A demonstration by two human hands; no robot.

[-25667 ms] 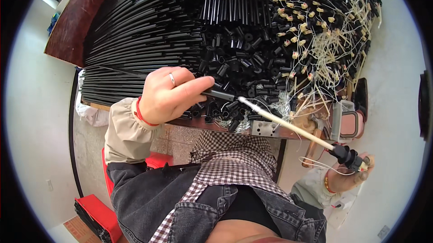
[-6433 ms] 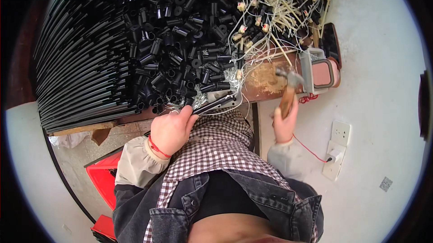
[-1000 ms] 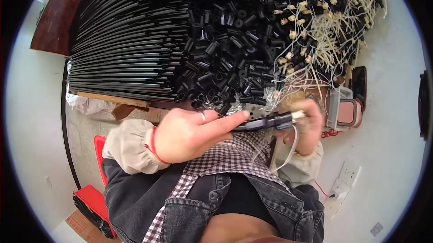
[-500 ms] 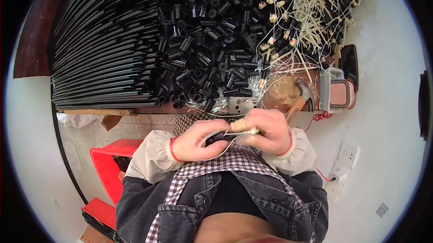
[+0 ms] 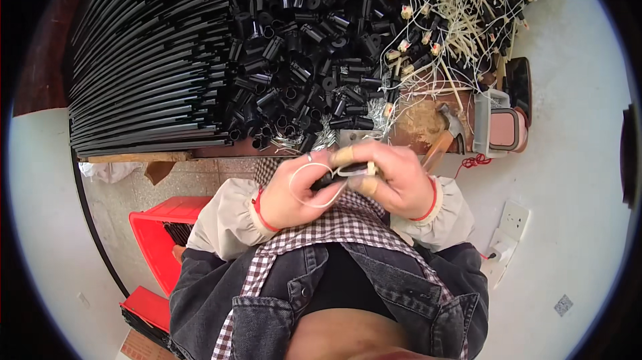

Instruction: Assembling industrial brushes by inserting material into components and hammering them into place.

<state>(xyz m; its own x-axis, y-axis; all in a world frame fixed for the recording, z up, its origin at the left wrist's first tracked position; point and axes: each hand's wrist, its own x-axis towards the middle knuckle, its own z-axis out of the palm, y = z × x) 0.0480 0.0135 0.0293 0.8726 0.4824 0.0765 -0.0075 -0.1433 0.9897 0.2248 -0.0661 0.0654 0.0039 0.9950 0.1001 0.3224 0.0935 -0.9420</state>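
Note:
My left hand (image 5: 294, 194) is closed round a short black plastic part (image 5: 323, 181), mostly hidden by the fingers. A thin white cord (image 5: 291, 183) loops over the back of that hand. Close against it, my right hand (image 5: 401, 178) pinches the cord near the black part, with tan tape round its thumb and forefinger. A small cream connector (image 5: 372, 169) shows on the cord between that thumb and forefinger. Both hands are held over my checked apron (image 5: 321, 229), just in front of the table edge.
Long black rods (image 5: 147, 86) lie stacked at the table's left, short black tubes (image 5: 287, 72) heaped in the middle. White-corded parts (image 5: 461, 19) pile up at the back right. A hammer (image 5: 448, 134) lies near a clear plastic box (image 5: 483, 123). Red crates (image 5: 150, 229) stand lower left.
My right forefinger has moved left, over the black part and against the left hand. The cord now forms a rounder loop over my left hand. The view has shifted slightly.

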